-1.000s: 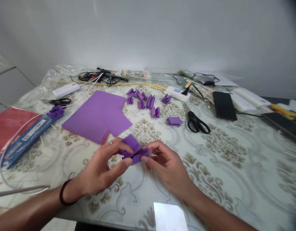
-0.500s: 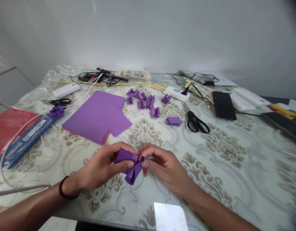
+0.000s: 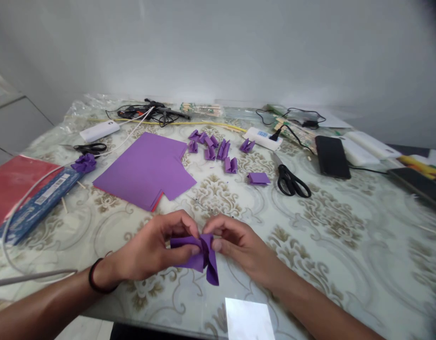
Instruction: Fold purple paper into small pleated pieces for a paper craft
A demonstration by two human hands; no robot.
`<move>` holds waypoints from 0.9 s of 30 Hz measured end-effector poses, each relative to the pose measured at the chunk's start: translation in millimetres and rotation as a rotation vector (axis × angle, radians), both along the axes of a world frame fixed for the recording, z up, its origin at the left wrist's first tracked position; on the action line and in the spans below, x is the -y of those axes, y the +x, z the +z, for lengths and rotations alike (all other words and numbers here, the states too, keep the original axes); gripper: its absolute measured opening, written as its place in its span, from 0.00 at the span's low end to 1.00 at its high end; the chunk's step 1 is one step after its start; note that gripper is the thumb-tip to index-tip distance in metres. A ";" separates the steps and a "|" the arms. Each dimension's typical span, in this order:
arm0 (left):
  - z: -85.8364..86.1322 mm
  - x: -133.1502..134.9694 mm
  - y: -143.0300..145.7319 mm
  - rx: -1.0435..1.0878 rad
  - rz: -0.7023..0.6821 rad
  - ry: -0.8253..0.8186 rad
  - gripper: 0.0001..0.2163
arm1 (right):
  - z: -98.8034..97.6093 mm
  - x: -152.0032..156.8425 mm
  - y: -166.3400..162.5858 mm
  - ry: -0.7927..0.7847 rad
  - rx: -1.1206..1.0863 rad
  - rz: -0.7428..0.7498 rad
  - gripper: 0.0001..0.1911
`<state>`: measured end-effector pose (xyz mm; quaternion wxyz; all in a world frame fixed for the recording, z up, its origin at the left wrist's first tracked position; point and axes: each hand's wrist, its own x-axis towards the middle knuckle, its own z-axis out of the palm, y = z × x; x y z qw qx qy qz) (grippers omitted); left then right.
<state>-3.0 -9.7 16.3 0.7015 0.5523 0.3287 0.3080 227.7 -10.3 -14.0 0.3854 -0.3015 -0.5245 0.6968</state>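
Note:
Between both hands, just above the front of the table, is a folded piece of purple paper [image 3: 211, 267]. My left hand [image 3: 168, 243] pinches its left part between thumb and fingers. My right hand [image 3: 235, 241] grips the upper right edge with thumb and forefinger. One flap hangs down at the right, while another spreads to the left. Beyond my hands lie several small folded purple paper pieces [image 3: 223, 150], with one flatter folded piece [image 3: 258, 178] closer on the right. A stack of purple paper sheets [image 3: 143, 165] lies to the left, a red edge showing beneath.
Black-handled scissors [image 3: 292, 182] lie at the right, near a white power strip [image 3: 262, 138] and a black phone [image 3: 331, 157]. At left are a crumpled purple paper [image 3: 84, 163], a second pair of scissors [image 3: 90, 148] and a red-and-blue packet [image 3: 37, 200]. A white card [image 3: 249, 318] sits at the front edge.
The purple paper has turned between my hands: its lower flap now hangs farther right and more upright. My fingers have shifted slightly on it, and the view has moved a little.

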 end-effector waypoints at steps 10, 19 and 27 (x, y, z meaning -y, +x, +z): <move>-4.2 5.9 -2.1 -0.195 0.132 0.366 0.11 | 10.1 2.4 -4.5 -0.094 0.054 0.011 0.16; 0.3 3.0 1.2 -0.175 0.143 0.274 0.08 | 5.6 9.1 0.6 0.006 0.082 -0.012 0.27; -11.2 5.0 -0.2 -0.185 0.169 0.233 0.14 | 14.3 7.7 -4.6 -0.002 0.209 -0.150 0.12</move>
